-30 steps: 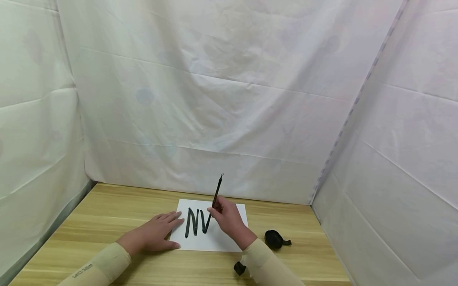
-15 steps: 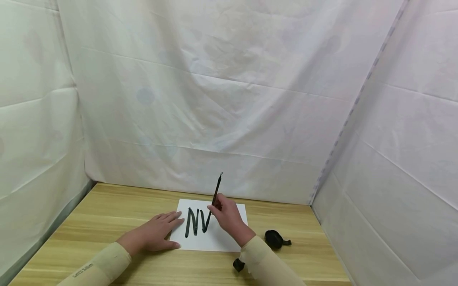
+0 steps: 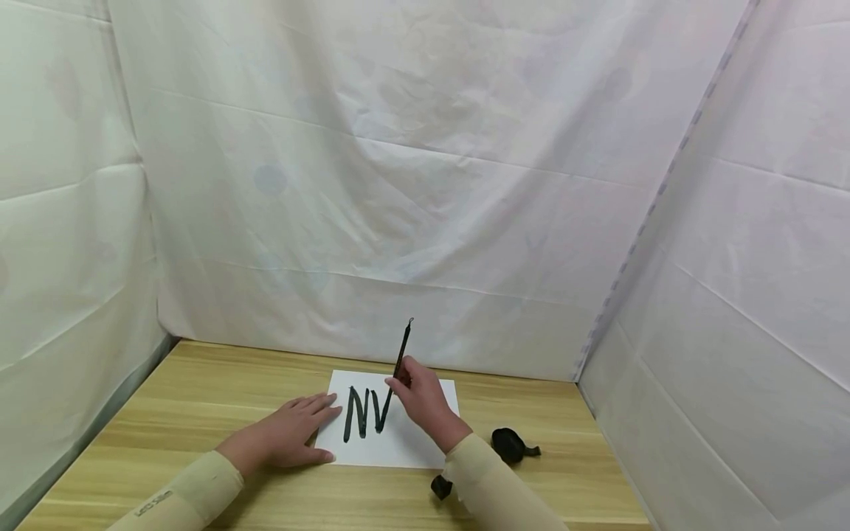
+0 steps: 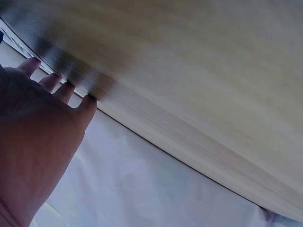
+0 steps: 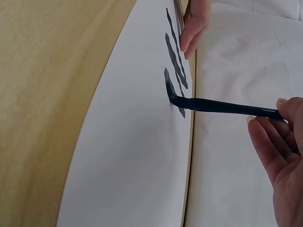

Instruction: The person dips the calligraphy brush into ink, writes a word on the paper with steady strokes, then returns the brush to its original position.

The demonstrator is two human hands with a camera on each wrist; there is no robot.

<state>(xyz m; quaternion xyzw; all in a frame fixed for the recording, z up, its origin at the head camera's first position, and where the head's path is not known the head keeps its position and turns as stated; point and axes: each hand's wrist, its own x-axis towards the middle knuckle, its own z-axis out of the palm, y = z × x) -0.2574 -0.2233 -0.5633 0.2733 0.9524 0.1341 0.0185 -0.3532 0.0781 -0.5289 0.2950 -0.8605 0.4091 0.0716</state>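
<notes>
Brush [image 3: 403,352] and paper [image 3: 418,446] are meeting close to the middle of the table's [image 3: 199,413] far edge. The right hand [image 3: 425,402] is pinching the brush between thumb and fingers, and the bristles are bending against the sheet at the foot of a short slanting stroke [image 3: 375,410]. The left hand [image 3: 299,434] is lying with its fingers straight and spread, their tips on the paper's left edge, the thumb by its near left corner.

A black N [image 3: 364,424] is showing beside that stroke, so the step in hand seems to be painting a second letter, perhaps a V; its other arm is hard to tell from the brush lining up there. The next move is probably calling for a smooth pull with even pressure on a steady sheet.

As for containers, a round black object [image 3: 508,445] is sitting between the paper and the table's right edge, possibly an ink dish; its contents are not showing. A smaller black piece [image 3: 441,487] is lying towards the near edge, just beside the right sleeve [image 3: 505,487].
</notes>
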